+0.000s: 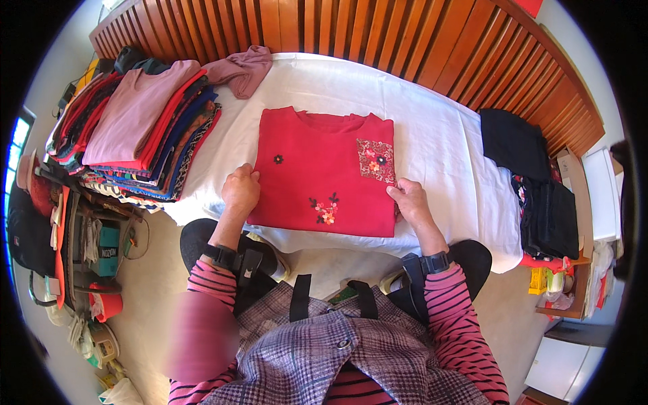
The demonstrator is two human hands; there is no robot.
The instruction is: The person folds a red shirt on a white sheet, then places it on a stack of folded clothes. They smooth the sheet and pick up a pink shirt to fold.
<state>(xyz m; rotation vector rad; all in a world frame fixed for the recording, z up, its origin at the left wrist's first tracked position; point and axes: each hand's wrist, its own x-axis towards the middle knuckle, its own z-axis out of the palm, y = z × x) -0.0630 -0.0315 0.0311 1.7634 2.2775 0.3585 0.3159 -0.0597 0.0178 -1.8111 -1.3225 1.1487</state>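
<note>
Shirt: red, neatly folded, flower-decorated

A slatted wooden headboard curves along the far side of a white sheet, with a teal box near a red bucket at left, and a yellow basket and white cabinet at right.

Room over white sheet right of red top, clothes stack (rather tall) blocking left, headboard behind
</note>
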